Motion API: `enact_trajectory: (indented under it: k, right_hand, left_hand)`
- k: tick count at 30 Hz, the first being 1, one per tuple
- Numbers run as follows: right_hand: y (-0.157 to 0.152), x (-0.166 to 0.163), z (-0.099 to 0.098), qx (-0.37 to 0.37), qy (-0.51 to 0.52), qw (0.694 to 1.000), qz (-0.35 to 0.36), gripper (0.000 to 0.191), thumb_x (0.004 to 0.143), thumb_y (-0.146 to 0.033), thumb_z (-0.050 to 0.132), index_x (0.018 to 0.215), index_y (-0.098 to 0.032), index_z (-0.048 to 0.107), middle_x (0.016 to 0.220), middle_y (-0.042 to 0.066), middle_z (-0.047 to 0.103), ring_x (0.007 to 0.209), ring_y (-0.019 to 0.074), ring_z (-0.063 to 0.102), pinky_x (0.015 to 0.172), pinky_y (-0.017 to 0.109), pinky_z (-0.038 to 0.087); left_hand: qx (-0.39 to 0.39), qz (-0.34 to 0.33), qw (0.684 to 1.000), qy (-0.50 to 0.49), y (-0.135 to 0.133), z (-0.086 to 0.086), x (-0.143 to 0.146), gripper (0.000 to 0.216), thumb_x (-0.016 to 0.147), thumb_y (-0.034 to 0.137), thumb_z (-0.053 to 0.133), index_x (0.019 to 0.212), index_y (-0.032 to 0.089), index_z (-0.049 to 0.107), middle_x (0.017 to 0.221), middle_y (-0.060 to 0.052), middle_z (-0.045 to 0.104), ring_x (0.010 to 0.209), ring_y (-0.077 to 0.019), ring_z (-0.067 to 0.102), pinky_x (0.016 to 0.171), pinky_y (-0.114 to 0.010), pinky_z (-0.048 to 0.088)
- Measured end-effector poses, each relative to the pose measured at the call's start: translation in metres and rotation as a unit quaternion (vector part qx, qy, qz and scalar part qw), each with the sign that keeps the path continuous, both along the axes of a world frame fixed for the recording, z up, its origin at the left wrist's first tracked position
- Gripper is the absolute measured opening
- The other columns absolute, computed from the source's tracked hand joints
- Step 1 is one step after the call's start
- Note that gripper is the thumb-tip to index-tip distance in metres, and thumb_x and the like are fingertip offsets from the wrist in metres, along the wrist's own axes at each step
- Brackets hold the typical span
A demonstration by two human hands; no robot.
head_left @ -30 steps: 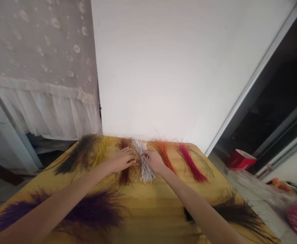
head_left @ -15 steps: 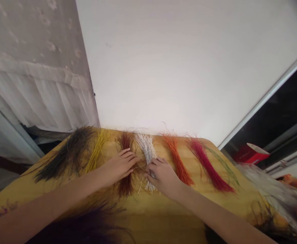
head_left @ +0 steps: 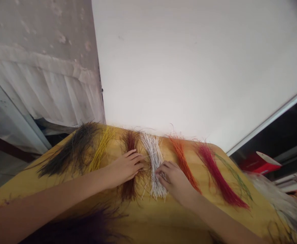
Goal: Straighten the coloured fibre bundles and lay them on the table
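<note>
My left hand [head_left: 126,169] lies across the dark red bundle of thin strands [head_left: 131,140], fingers stretched out and slightly apart, their tips reaching toward the white bundle. My right hand [head_left: 175,181] is at the right side of the white strands [head_left: 152,149], with its fingers curled and thumb close to the fingertips at the strands. Exactly how many strands are pinched is hidden. Both bundles lie lengthwise on the wooden table [head_left: 161,217], their ends fanned out and frayed.
Left of my hands lie a yellow bundle [head_left: 101,147] and a dark grey one [head_left: 72,152]. To the right are orange [head_left: 185,162], magenta [head_left: 219,178] and green strands [head_left: 237,178]. Dark purple strands [head_left: 87,227] are nearest me. A red box [head_left: 261,162] stands beyond the right edge.
The view has shifted, so the table and bundles appear farther right. My right hand has moved slightly rightward across the white bundle, uncovering more of it. My left hand stays over the dark red bundle.
</note>
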State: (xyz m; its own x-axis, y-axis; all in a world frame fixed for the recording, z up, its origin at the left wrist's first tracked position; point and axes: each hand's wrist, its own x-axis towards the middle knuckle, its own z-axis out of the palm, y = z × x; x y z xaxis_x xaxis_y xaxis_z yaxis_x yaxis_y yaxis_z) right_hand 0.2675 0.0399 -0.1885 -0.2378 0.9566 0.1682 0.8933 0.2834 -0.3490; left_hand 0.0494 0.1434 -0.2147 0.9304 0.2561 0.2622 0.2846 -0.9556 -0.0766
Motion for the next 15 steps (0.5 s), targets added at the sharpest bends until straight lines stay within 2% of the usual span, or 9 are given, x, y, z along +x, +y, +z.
enact_trajectory:
  k: [4, 10, 12, 15]
  right_hand:
    - [0.008, 0.011, -0.003, 0.012, 0.024, 0.999, -0.031, 0.01, 0.09, -0.016, 0.058, 0.088, -0.02, 0.067, 0.093, 0.004, 0.068, 0.091, 0.0195, 0.062, 0.085, 0.034, 0.049]
    - [0.013, 0.009, 0.003, 0.053, 0.011, 0.998, -0.045, 0.01, 0.089, -0.016, 0.056, 0.085, -0.018, 0.066, 0.093, 0.008, 0.062, 0.088, 0.0216, 0.059, 0.082, 0.036, 0.049]
    - [0.015, 0.003, 0.007, 0.073, -0.004, 0.997, -0.027, 0.013, 0.092, -0.018, 0.053, 0.093, -0.017, 0.066, 0.098, 0.01, 0.06, 0.092, 0.0231, 0.056, 0.085, 0.038, 0.047]
    - [0.021, -0.005, 0.009, 0.079, -0.037, 0.995, 0.039, 0.02, 0.092, -0.014, 0.05, 0.103, -0.019, 0.066, 0.104, 0.011, 0.058, 0.099, 0.0248, 0.052, 0.09, 0.041, 0.043]
  left_hand:
    - [-0.001, -0.017, 1.0, 0.006, 0.002, -0.001, 0.0, 0.035, 0.093, 0.015, 0.051, 0.128, 0.019, 0.055, 0.128, -0.005, 0.064, 0.123, -0.0237, 0.051, 0.114, -0.045, 0.024]
    - [0.015, -0.014, 1.0, 0.011, 0.001, -0.001, 0.002, 0.035, 0.091, 0.015, 0.051, 0.126, 0.014, 0.057, 0.117, -0.008, 0.067, 0.113, -0.0261, 0.055, 0.113, -0.046, 0.026]
    - [0.019, -0.012, 1.0, 0.013, 0.001, -0.001, 0.003, 0.033, 0.091, 0.014, 0.051, 0.122, 0.015, 0.059, 0.114, -0.008, 0.068, 0.111, -0.0264, 0.056, 0.112, -0.046, 0.028]
    - [0.022, -0.007, 1.0, 0.018, -0.001, -0.001, 0.003, 0.029, 0.087, 0.014, 0.055, 0.116, 0.016, 0.062, 0.11, -0.009, 0.068, 0.109, -0.027, 0.057, 0.112, -0.047, 0.029]
